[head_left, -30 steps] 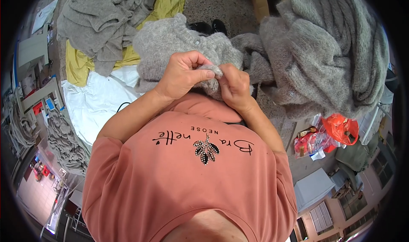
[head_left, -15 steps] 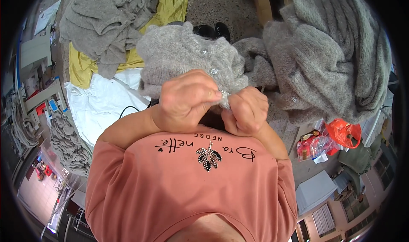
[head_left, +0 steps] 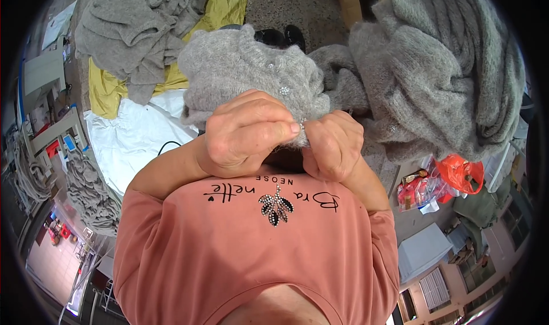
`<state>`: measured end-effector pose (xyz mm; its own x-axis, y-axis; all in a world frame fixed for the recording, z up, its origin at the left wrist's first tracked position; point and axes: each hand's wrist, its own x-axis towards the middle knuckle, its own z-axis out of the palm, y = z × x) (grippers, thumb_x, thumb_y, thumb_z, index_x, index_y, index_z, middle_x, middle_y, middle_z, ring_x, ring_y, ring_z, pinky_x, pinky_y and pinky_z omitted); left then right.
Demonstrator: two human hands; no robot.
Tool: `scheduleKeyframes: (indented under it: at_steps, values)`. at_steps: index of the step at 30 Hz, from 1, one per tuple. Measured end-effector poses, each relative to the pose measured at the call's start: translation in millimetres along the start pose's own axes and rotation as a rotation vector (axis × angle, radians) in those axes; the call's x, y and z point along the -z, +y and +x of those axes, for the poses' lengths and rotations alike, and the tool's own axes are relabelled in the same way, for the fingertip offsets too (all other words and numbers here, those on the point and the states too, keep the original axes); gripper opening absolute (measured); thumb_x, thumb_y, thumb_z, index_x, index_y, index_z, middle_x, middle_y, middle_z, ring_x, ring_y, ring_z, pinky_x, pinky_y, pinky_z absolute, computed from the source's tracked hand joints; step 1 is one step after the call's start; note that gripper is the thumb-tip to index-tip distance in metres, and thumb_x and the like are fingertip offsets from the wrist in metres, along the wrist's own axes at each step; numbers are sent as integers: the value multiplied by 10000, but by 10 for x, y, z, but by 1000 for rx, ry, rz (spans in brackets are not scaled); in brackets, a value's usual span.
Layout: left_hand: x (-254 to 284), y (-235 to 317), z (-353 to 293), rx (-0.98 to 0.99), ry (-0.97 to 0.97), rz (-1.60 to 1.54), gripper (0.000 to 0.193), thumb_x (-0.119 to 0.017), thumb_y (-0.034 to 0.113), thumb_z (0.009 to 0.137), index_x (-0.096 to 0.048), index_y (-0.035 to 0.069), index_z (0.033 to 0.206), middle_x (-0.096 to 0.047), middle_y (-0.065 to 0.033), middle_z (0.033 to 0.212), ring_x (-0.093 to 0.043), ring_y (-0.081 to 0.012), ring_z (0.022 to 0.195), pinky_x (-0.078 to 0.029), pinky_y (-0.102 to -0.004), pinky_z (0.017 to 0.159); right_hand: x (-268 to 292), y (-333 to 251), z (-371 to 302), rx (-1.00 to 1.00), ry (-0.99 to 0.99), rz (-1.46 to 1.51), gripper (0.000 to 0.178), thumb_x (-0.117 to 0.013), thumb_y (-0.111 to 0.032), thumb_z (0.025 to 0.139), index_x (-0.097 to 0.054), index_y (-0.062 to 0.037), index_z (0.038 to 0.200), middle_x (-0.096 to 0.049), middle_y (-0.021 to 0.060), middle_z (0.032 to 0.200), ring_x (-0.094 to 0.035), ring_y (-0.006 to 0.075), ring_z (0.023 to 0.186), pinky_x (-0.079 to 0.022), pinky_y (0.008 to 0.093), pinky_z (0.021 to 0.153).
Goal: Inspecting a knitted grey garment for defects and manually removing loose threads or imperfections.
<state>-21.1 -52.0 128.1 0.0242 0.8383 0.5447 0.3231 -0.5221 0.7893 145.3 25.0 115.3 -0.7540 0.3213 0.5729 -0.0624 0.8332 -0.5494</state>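
Note:
A fluffy light-grey knit cardigan [head_left: 234,67] lies bunched in front of me, with sparkly round buttons along its edge. One such button [head_left: 284,90] shows in full just beyond my fingers. My left hand [head_left: 246,133] is closed, its thumb and forefinger pinching the cardigan's edge beside another button. Close against it, my right hand [head_left: 334,145] is also closed and grips the same edge from the other side. The button between the fingertips is mostly covered, and whatever else the fingers may hold is hidden.
Darker grey knitwear [head_left: 423,79] is heaped to the right. At far left, a grey knit pile [head_left: 137,27] rests on yellow sheeting [head_left: 106,90], beside a white sheet [head_left: 134,133]. A red plastic bag [head_left: 460,173] sits at right. Black shoes [head_left: 280,37] show beyond the cardigan.
My fingertips have come closer together over the button, and my right hand has risen slightly. Both hands keep their grip on the cardigan. The whole view has shifted a little.

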Motion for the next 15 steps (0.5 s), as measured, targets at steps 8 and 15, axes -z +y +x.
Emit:
scheduleKeyframes:
  at_steps: [8,15]
  values:
    - [-91,33,23,-8,47,56,267,-602,-130,634,-532,-27,870,-559,-145,694,-539,-241,578,-433,-297,501,-50,-1,-19,18,179,-84,246,-547,0,509,-509,18,751,-370,8,505,-378,132,384,-271,249,357]
    - [-151,18,120,29,69,45,202,-585,-139,664,-517,-36,824,-548,-142,694,-531,-242,576,-430,-296,500,-29,15,16,-52,219,-25,264,-561,-4,486,-508,14,744,-362,9,504,-377,140,379,-288,258,357]
